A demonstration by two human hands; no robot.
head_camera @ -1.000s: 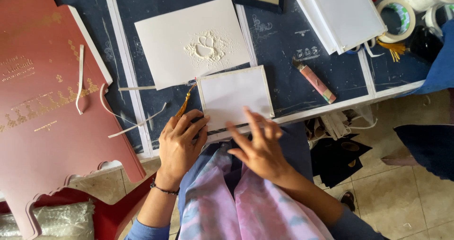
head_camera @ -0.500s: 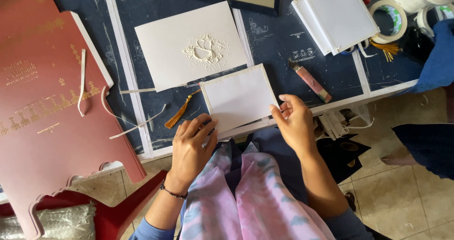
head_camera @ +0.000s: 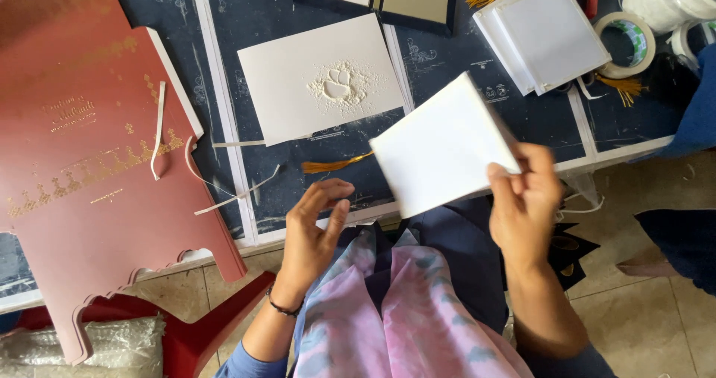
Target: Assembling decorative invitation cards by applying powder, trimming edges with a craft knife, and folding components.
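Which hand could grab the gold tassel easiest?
Probably the left hand: it is empty, open, and just below the gold tassel. The right hand already holds the white card.

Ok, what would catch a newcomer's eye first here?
Probably the plain white square card that the right hand holds tilted above the dark blue table's edge, with the left hand open beside it. Next, the large reddish-pink scalloped board with gold patterning at far left.
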